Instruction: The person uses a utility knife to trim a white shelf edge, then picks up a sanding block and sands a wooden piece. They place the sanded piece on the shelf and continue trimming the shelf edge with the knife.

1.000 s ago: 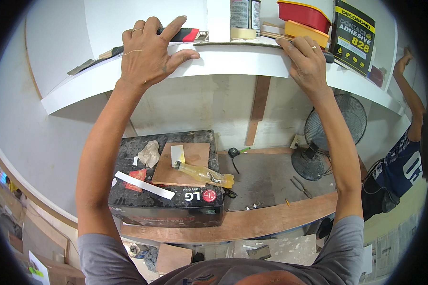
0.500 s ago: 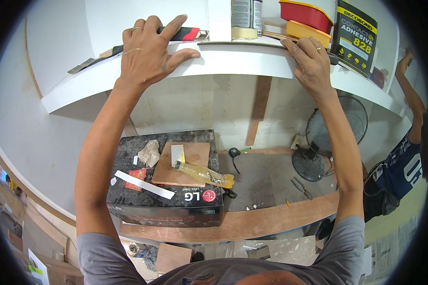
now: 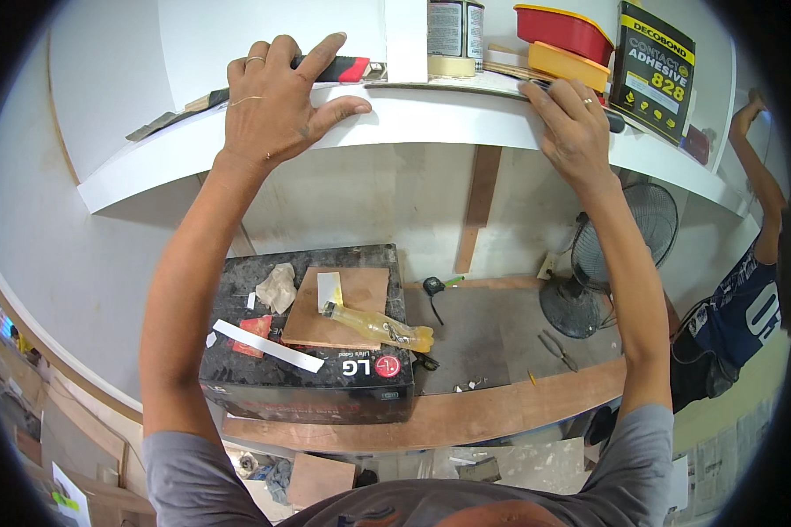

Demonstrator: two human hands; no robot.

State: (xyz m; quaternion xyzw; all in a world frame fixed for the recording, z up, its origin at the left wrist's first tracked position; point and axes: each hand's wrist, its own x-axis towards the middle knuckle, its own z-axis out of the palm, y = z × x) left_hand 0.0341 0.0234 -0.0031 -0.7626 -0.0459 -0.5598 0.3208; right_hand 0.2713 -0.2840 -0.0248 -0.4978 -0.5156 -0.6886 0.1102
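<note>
A white shelf edge [image 3: 448, 114] curves across the upper part of the view. My left hand [image 3: 272, 101] lies over its left side, fingers spread and the thumb along the front face. Beside those fingers is a red and black utility knife [image 3: 354, 69] on the shelf. My right hand [image 3: 577, 127] is closed around a long, thin, dark file [image 3: 466, 88] laid along the shelf's top edge. Its black handle end [image 3: 616, 123] sticks out to the right of my fingers; the hand covers the part between.
On the shelf stand a can [image 3: 448, 35], red and yellow tubs [image 3: 564, 35] and a black adhesive pack [image 3: 652, 75]. Below are a black box [image 3: 308, 400] bearing a bottle [image 3: 382, 325], a fan [image 3: 571, 303] and pliers [image 3: 558, 351]. Another person [image 3: 734, 307] is at the right.
The file's far end has shifted slightly right along the shelf edge, and my right hand has turned a little. My left hand keeps its place on the shelf.
</note>
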